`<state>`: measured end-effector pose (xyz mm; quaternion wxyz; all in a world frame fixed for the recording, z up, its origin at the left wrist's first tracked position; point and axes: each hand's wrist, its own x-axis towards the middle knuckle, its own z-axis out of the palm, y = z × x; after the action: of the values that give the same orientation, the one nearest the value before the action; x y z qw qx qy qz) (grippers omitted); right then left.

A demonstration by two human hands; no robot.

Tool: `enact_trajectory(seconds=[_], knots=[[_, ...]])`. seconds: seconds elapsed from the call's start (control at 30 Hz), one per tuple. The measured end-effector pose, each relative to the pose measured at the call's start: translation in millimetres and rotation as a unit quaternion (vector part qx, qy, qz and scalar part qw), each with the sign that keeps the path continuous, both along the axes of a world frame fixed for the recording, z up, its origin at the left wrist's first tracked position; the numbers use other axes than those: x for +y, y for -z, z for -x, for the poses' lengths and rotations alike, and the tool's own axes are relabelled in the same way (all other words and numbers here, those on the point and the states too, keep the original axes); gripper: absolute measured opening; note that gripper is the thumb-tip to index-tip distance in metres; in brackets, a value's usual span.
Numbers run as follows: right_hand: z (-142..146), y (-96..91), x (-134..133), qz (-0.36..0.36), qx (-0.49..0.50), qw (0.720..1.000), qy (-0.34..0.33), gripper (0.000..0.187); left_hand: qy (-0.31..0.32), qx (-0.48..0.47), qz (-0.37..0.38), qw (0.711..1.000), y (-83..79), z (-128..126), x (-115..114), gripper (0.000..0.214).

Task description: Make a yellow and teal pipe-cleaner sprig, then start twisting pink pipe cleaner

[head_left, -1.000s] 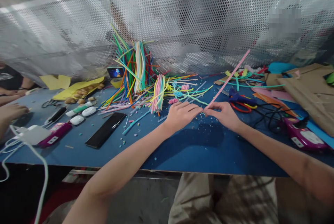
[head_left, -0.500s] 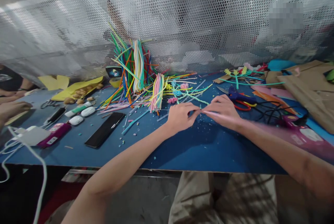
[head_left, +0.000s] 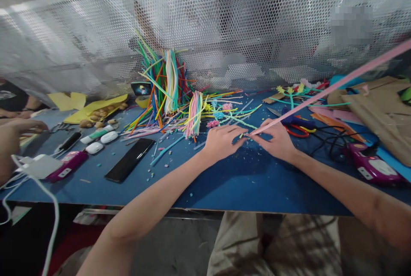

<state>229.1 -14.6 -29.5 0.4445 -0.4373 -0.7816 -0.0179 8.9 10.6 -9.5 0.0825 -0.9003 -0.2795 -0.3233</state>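
Observation:
A long pink pipe cleaner (head_left: 316, 96) runs from the fingertips of my right hand (head_left: 278, 139) up and out past the right edge. That hand is closed in a pinch around its lower end. My left hand (head_left: 221, 142) also pinches, its thumb and forefinger almost touching the right fingertips. A small pale yellow-green pipe cleaner tip (head_left: 241, 136) shows at the left fingers; how it joins the pink one is hidden. Just behind the hands lie fuzzy pink flowers (head_left: 212, 124), blue ones (head_left: 218, 114) and a twisted light green stem (head_left: 244, 121).
A large heap of coloured pipe cleaners (head_left: 171, 83) stands against the perforated metal screen (head_left: 205, 19). A black phone (head_left: 130, 160) and white cables lie left. Right are red-handled scissors (head_left: 297, 130), a blue glue gun (head_left: 293, 117), a purple power strip (head_left: 372, 164) and brown paper (head_left: 382, 113). Another person's hand (head_left: 28, 128) is far left.
The pink pipe cleaner's free length has swung up from low over my right forearm to a slant toward the upper right. Both hands stay nearly in place. The other person's hand has moved slightly right.

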Motion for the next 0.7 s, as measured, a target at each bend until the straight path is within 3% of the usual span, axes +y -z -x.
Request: enact_trajectory(seconds=[0.33,0.7], knots=[[0.4,-4.1,-4.2,0.049,0.023,0.998,-0.030,0.015,0.032,0.024,-0.071,0.997,4.0,4.2,5.5,0.022],[-2.4,-7.6,-6.4,0.138,0.082,0.984,-0.072,0.021,0.043,-0.007,-0.033,0.999,0.8,0.7,1.4,0.022]])
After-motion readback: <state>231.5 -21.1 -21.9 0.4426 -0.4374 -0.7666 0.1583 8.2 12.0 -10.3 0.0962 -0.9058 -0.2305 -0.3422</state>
